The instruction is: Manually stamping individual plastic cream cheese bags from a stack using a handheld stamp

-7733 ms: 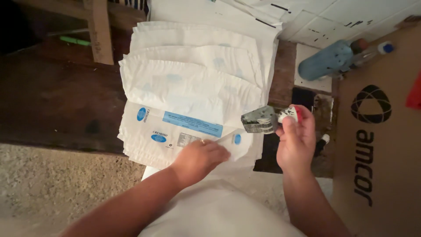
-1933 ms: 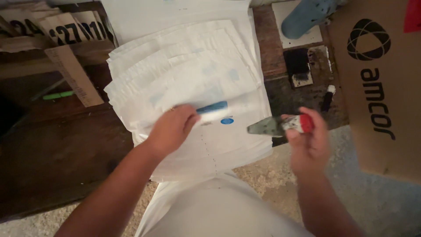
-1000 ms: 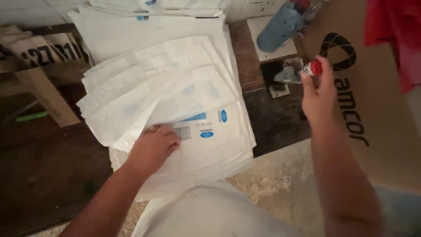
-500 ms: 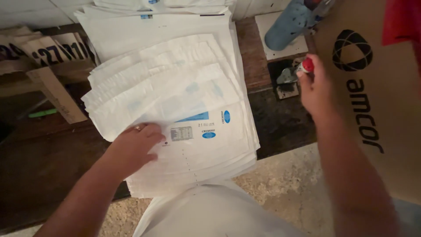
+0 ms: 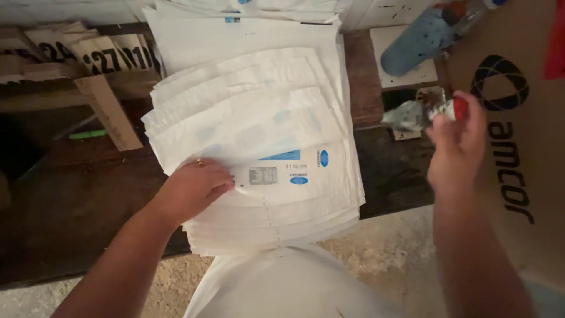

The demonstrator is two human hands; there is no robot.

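White paper bags [image 5: 259, 135], fanned in an overlapping stack on the dark wooden table [image 5: 76, 206], the topmost bearing blue oval marks. Left hand [image 5: 194, 188]: flat, palm down, pressing the near-left part of the stack. Right hand [image 5: 456, 147]: raised beside the stack, clenched around a red-handled stamp [image 5: 421, 113] with an ink-stained head. Right: cardboard box [image 5: 518, 153]. Behind: blue bottle [image 5: 415, 50] lying on its side.

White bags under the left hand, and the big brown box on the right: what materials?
Bags: probably matte paper or thin film; they lie flat, softly creased, with a perforated line down the top one. Box: plain brown corrugated cardboard by its look, dull with black print. The left hand presses on the stack.
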